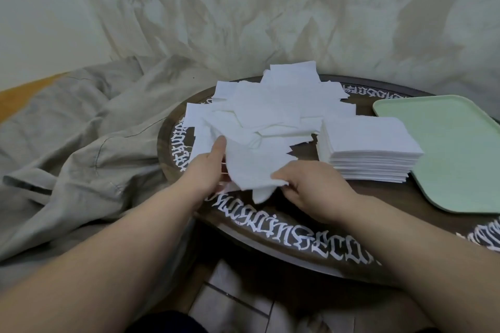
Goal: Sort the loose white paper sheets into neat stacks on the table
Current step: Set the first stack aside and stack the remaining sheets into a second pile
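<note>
Two hands pinching one sheet (251, 167), left grip (208, 167) at its left edge, right grip (305, 192) at its near corner

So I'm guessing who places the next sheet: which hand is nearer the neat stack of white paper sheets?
Right. The right hand pinches a loose sheet just left of the neat stack of white paper sheets, close to its front corner. The left hand grips the same sheet farther left.

A loose heap of sheets (270, 105) lies on the worktop (297, 240), toward its left and rear. Just right of the heap sits a squared stack (368, 149). A tray (460, 149) lies right of that stack, touching it. A cloth (81, 130) lies left of the worktop.
</note>
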Action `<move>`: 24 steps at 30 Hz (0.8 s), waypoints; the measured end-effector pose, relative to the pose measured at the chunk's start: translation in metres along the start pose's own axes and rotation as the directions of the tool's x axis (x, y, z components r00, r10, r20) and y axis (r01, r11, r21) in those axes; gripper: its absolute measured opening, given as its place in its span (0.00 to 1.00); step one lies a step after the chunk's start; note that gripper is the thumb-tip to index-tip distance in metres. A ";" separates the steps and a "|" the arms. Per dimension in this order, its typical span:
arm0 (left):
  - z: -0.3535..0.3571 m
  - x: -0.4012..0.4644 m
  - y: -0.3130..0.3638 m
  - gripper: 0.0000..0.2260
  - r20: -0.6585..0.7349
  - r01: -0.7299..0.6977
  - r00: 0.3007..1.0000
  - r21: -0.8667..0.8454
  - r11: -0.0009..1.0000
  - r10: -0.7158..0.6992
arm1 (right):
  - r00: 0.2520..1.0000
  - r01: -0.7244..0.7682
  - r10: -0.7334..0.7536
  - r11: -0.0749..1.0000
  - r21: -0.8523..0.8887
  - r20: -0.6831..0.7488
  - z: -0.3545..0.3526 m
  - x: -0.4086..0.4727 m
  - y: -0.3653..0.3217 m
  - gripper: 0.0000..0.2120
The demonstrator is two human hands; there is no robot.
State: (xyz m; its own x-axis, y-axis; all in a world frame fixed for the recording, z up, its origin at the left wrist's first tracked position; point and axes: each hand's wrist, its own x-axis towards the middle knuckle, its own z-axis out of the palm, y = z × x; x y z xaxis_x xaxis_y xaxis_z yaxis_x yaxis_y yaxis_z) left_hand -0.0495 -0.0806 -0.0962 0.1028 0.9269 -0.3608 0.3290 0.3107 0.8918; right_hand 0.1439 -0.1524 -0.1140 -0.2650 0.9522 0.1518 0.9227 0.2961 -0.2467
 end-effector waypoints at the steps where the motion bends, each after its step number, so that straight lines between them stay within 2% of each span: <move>1: 0.000 -0.002 -0.002 0.23 0.020 0.026 0.999 -0.038 0.999 -0.025 | 0.998 -0.004 0.003 1.000 0.002 0.064 -0.001 -0.009 0.001 0.13; 3: 0.001 -0.008 -0.009 0.16 0.104 0.064 0.993 -0.080 0.995 -0.056 | 0.988 -0.059 0.052 0.997 0.043 0.145 -0.005 -0.023 0.003 0.17; 4: 0.002 -0.012 -0.011 0.13 0.149 0.051 0.988 -0.040 0.998 -0.044 | 0.984 -0.080 0.068 0.995 0.067 0.168 -0.008 -0.029 0.005 0.18; 8: 0.007 -0.025 -0.017 0.12 0.218 -0.006 0.976 0.058 0.998 -0.006 | 0.984 -0.080 0.064 0.992 0.095 0.164 -0.017 -0.045 0.011 0.20; 11: 0.007 -0.029 -0.017 0.13 0.159 -0.085 0.985 0.132 0.988 0.063 | 0.993 -0.119 0.114 0.981 0.155 0.038 -0.019 -0.053 0.012 0.19; 13: 0.009 -0.032 -0.016 0.03 0.077 -0.136 0.990 0.233 0.963 0.121 | 0.985 -0.156 0.170 0.959 0.235 -0.038 -0.018 -0.058 0.010 0.18; 15: 0.009 -0.031 -0.015 0.12 -0.045 -0.190 0.974 0.369 0.910 0.222 | 0.976 -0.173 0.203 0.944 0.281 -0.078 -0.016 -0.060 0.010 0.18; 16: 0.008 -0.031 -0.011 0.14 -0.119 -0.239 0.940 0.439 0.866 0.319 | 0.974 -0.172 0.207 0.941 0.290 -0.094 -0.017 -0.060 0.010 0.18; 18: 0.003 -0.029 0.000 0.12 -0.224 -0.374 0.799 0.541 0.753 0.558 | 0.972 -0.155 0.203 0.935 0.318 -0.121 -0.017 -0.059 0.009 0.18; 20: -0.004 -0.026 0.011 0.08 -0.205 -0.492 0.638 0.632 0.598 0.742 | 0.973 -0.138 0.192 0.927 0.350 -0.125 -0.017 -0.056 0.007 0.17; 21: -0.007 -0.022 0.012 0.08 -0.130 -0.516 0.579 0.706 0.485 0.805 | 0.976 -0.132 0.185 0.923 0.362 -0.115 -0.017 -0.053 0.005 0.17; 22: -0.010 -0.016 0.010 0.09 -0.021 -0.522 0.560 0.768 0.372 0.828 | 0.979 -0.128 0.176 0.922 0.366 -0.099 -0.016 -0.052 0.004 0.17; 23: -0.011 -0.012 0.006 0.12 0.097 -0.500 0.601 0.820 0.279 0.793 | 0.983 -0.126 0.164 0.926 0.357 -0.077 -0.016 -0.050 0.004 0.17; 24: -0.012 -0.009 -0.002 0.15 0.180 -0.455 0.691 0.861 0.228 0.700 | 0.987 -0.130 0.153 0.935 0.331 -0.046 -0.014 -0.049 0.005 0.18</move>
State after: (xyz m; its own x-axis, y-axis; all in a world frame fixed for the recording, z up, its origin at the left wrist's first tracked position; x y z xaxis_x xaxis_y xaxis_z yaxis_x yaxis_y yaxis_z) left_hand -0.0622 -0.0871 -0.0913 0.4703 0.8202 0.3257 0.8362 -0.5321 0.1326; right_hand 0.1652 -0.1987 -0.1088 -0.1077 0.9819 0.1558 0.8044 0.1782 -0.5668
